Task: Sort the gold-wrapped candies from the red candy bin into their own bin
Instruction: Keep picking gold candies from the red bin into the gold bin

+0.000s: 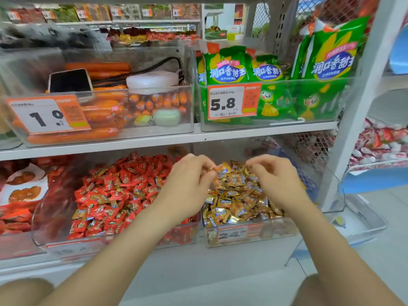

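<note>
Gold-wrapped candies fill the clear bin on the right of the lower shelf, just beside the red candy bin on the left, where a few gold pieces show among the red candies. Both hands hang over the far part of the gold pile. The left hand has its fingers curled nearly closed, and its fingertips pinch what looks like one gold-and-orange candy; blur makes the exact grip hard to read. The right hand is also bunched, fingers drawn in close together at the pile's top, but whether it holds a piece cannot be told.

The step in hand appears to be the drop-off into the gold bin. Next, the pinch would need to loosen over the pile, then a hand must cross left to the red bin and single out another gold wrapper without dragging red ones along.

On the shelf above stand a sausage bin and green snack bags.
</note>
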The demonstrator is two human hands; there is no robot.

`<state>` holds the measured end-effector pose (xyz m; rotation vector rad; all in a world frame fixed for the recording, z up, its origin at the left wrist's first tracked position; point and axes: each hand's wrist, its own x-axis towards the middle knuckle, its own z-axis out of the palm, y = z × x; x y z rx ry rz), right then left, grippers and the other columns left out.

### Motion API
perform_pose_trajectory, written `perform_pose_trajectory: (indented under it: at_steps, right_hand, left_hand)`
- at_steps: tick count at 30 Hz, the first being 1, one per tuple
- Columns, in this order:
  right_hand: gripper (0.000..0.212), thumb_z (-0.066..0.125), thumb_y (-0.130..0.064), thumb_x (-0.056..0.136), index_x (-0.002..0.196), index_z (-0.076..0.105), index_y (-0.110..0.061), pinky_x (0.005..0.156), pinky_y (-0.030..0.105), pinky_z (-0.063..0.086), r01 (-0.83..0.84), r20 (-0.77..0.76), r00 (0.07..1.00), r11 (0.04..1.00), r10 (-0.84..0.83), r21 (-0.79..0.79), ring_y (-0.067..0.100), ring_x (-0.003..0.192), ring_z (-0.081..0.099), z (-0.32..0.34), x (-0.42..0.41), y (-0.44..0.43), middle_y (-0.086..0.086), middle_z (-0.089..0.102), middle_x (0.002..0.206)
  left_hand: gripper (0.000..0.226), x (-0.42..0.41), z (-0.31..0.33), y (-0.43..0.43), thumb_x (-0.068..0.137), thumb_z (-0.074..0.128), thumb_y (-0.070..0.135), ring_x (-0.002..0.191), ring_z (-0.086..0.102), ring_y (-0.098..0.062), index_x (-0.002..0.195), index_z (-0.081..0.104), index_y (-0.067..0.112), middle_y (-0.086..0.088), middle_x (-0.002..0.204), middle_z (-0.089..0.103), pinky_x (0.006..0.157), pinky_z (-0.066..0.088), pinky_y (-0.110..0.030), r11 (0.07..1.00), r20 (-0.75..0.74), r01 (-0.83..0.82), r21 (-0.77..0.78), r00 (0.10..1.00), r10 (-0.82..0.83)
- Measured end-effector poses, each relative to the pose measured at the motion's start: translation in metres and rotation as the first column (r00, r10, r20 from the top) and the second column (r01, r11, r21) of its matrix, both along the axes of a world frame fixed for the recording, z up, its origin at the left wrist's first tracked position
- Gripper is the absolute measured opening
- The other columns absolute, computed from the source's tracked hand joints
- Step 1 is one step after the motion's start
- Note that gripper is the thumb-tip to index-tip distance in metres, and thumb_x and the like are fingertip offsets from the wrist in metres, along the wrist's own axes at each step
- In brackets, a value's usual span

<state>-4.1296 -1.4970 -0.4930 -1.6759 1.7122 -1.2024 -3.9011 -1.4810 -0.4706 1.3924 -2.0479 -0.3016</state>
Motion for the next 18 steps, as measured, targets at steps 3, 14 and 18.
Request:
perform_pose_trajectory:
  at_steps: [3,14,18]
  right_hand:
    - [0.026,0.059,-0.018,0.092,0.084,0.079,-0.033,0.075,0.045,0.059,0.102,0.105,0.989,0.992,-0.109,0.068,0.022,0.072,0.071,-0.005,-0.015,0.002,-0.004,0.077,0.075]
    - [0.024,0.066,-0.010,0.093,0.085,0.077,-0.029,0.058,0.018,0.049,-0.112,0.018,0.993,0.993,0.113,-0.039,0.006,0.063,0.065,0.008,0.023,0.023,-0.007,0.074,0.072]
    - [0.027,0.063,-0.007,0.095,0.091,0.077,-0.029,0.062,0.019,0.049,-0.388,-0.066,0.921,0.920,0.385,-0.059,0.006,0.065,0.065,0.019,0.089,0.046,-0.010,0.074,0.079]
  left_hand:
    - [0.012,-0.044,-0.011,-0.022,0.107,0.053,0.027,0.103,0.059,-0.022,0.109,0.065,0.027,0.002,0.108,0.052,0.093,0.047,-0.039,0.998,0.141,0.038,0.058,0.989,-0.046]
    - [0.017,-0.005,-0.010,0.007,0.099,0.051,0.033,0.099,0.055,-0.015,0.103,0.067,0.032,0.012,0.099,0.062,0.085,0.048,-0.038,0.975,0.283,0.145,-0.165,0.955,-0.094]
    - [0.016,0.088,-0.028,0.033,0.092,0.051,0.042,0.080,0.056,-0.008,0.084,0.060,0.033,0.015,0.081,0.055,0.070,0.048,-0.036,0.988,0.213,-0.133,-0.072,0.966,0.146]
